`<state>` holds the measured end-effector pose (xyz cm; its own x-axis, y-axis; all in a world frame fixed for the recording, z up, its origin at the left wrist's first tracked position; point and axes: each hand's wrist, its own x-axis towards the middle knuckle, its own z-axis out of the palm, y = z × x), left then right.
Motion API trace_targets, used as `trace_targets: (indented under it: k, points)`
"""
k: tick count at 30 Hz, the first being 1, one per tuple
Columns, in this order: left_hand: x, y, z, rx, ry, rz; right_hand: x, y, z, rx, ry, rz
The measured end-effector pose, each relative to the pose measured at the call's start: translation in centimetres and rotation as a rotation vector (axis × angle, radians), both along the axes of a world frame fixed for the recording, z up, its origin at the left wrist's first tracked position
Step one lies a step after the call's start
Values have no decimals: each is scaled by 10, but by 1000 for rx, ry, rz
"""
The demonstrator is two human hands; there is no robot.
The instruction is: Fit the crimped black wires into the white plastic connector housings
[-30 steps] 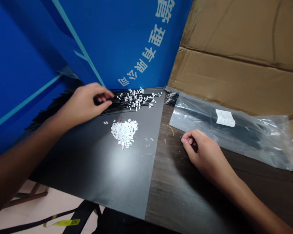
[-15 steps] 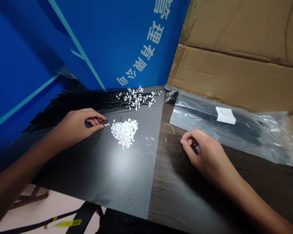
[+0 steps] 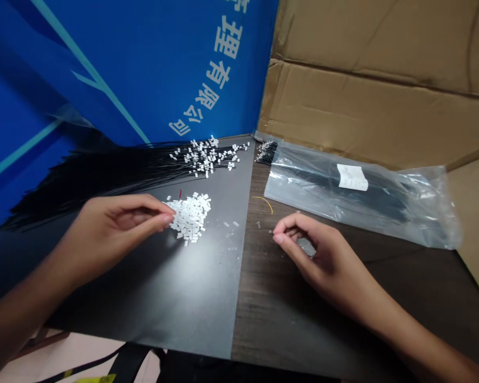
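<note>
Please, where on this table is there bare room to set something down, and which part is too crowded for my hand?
The dark mat is bare in front of the white plastic connectors, beside the left hand. The wooden tabletop is bare left of and in front of the right hand. The mat's far side is crowded with black wires.

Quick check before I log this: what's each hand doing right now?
Left hand: closed in a pinch at the pile of white pieces, can't tell if holding one.
Right hand: closed in a pinch, can't tell if holding anything.
</note>
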<state>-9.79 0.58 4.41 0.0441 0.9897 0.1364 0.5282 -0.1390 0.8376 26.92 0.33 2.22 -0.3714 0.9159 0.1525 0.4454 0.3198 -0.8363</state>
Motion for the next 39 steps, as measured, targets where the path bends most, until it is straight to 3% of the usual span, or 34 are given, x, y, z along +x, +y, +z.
trace_targets:
  k: [5, 10, 15, 20, 27, 34, 39]
  points:
    - [75, -16, -11, -169, -279, -207, -9, -12, 7, -140, 97, 83]
    - [116, -14, -31, -329, -553, -206, -12, -17, 2, -58, 65, 91]
    - [119, -17, -42, -362, -578, -227, -13, -19, -3, 150, 14, 84]
    - [120, -22, -39, -378, -522, -247, -15, -20, -9, 334, -30, 97]
    - [120, -18, -38, -528, -592, -286, -10, -20, -12, 719, -289, 182]
    - [118, -20, -38, -524, -593, -280, -8, -21, -8, 789, -316, 198]
    - [117, -23, -38, -477, -568, -273, -7, -24, -12, 725, -272, 202]
